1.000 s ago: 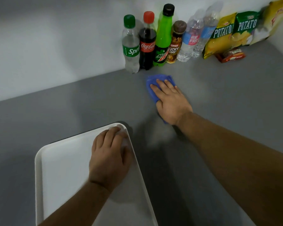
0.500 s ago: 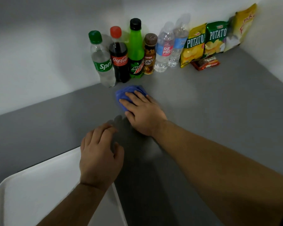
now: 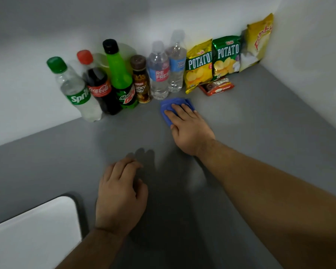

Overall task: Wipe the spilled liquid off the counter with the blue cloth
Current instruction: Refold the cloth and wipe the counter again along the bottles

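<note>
The right hand (image 3: 191, 131) presses the blue cloth (image 3: 168, 109) flat on the grey counter (image 3: 260, 123) with straight fingers, just in front of a clear water bottle (image 3: 159, 78). The left hand (image 3: 120, 195) is over the counter, fingers loosely bent, holding nothing. Capped at the wall: Sprite bottle (image 3: 78, 94), clear liquid; Coca-Cola bottle (image 3: 100, 90), dark; Mountain Dew bottle (image 3: 122, 78), green.

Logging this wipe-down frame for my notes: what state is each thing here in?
right hand, fingers straight, pressing the blue cloth onto the counter.
blue cloth, bunched, pinned under that hand.
left hand, loosely curled, holding nothing.
bottles, upright along the wall.
chip bags, leaning on the wall.
white tray, flat on the counter.
</note>
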Demonstrator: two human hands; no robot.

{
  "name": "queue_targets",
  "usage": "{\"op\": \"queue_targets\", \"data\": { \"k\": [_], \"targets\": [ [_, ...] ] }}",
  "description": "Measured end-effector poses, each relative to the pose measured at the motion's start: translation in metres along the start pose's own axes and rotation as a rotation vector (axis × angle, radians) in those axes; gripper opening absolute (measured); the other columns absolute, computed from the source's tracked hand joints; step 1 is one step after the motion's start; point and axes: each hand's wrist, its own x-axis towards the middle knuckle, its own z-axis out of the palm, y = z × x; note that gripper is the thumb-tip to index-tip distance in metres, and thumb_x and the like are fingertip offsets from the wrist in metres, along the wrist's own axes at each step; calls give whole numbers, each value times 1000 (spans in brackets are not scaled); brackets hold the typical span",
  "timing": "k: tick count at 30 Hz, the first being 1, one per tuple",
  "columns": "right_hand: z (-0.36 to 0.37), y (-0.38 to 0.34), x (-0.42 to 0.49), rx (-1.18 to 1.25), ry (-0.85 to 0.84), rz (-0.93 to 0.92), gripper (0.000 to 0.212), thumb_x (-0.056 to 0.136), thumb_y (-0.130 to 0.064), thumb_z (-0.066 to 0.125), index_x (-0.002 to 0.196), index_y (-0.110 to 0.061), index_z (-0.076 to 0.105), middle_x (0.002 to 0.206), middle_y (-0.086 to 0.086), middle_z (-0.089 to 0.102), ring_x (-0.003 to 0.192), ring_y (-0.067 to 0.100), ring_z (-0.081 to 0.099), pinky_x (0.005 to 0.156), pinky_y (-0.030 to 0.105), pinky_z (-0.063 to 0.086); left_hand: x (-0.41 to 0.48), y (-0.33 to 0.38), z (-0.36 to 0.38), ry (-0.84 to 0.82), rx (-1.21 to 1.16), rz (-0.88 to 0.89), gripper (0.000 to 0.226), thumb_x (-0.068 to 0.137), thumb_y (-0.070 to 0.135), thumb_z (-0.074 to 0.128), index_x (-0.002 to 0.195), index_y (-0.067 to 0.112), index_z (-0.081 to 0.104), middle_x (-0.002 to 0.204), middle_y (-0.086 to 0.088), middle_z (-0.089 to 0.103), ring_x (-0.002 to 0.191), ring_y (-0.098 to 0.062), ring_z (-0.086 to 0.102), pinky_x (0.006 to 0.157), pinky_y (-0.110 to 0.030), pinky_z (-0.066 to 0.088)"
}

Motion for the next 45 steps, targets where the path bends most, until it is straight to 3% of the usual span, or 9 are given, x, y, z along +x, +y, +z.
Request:
{"op": "queue_targets", "data": {
  "k": [5, 11, 16, 19, 24, 33, 38, 42, 45],
  "targets": [
    [-6, 39, -17, -17, 8, 13, 58, 108, -37, 26, 165, -31, 18, 174, -3, 11, 160, 23, 6, 129, 50, 10, 17, 33, 24, 4, -2, 62, 36, 81, 13, 61, 115, 7, 70, 123, -11, 66, 113, -34, 59, 100, -47, 51],
    [-17, 98, -44, -7, -37, 18, 57, 109, -41, 28, 164, -36, 14, 174, -9, 5, 160, 17, -3, 127, 42, -2, 33, 73, 51, -25, -34, 65, 35, 82, 14, 59, 115, 8, 71, 123, -9, 66, 116, -33, 59, 103, -46, 50],
    [-33, 145, -54, -16, -9, 70, 55, 109, -42, 29, 163, -37, 19, 173, -11, 9, 160, 17, 1, 128, 42, 1, 46, 100, 69, -36, -66, 86, 35, 80, 14, 61, 114, 10, 71, 121, -6, 66, 114, -29, 59, 105, -35, 43],
    [-41, 168, -50, -5, 9, 109, 55, 109, -40, 31, 163, -37, 21, 173, -10, 12, 160, 18, 2, 130, 46, 5, 54, 113, 76, -55, -64, 106, 35, 81, 15, 60, 114, 12, 71, 122, -3, 66, 115, -28, 59, 104, -41, 48],
    [-51, 207, -39, 19, 42, 237, 55, 109, -39, 33, 163, -34, 25, 173, -8, 13, 160, 21, 4, 128, 45, 4, 63, 126, 83, -48, -66, 126, 34, 83, 14, 60, 115, 12, 71, 120, -3, 66, 115, -27, 60, 103, -45, 50],
    [-73, 262, 16, -10, -22, 475, 60, 108, -41, 22, 166, -29, 10, 174, 0, -4, 160, 28, -5, 129, 48, 2, 63, 133, 96, -80, -61, 142, 40, 76, 2, 77, 113, 16, 71, 120, -1, 66, 115, -21, 57, 101, -36, 42],
    [-80, 275, 27, 35, -43, 601, 63, 107, -42, 22, 166, -27, 5, 174, 0, -5, 159, 33, -7, 129, 51, 0, 65, 132, 96, -46, -75, 165, 34, 80, 16, 64, 112, 16, 71, 123, -1, 64, 116, -22, 55, 98, -35, 43],
    [-82, 278, 15, 74, -13, 679, 63, 107, -41, 23, 166, -27, 6, 174, 2, -4, 159, 34, -6, 128, 51, 0, 66, 133, 95, -43, -60, 172, 34, 79, 9, 72, 112, 15, 71, 124, -4, 64, 118, -29, 58, 98, -39, 44],
    [-82, 281, -7, 89, 14, 720, 61, 108, -41, 22, 166, -27, 7, 174, 3, -4, 159, 34, -6, 128, 51, 0, 67, 136, 90, -16, -68, 182, 34, 82, 23, 60, 113, 14, 71, 125, -5, 65, 118, -28, 57, 101, -39, 42]
  ]
}}
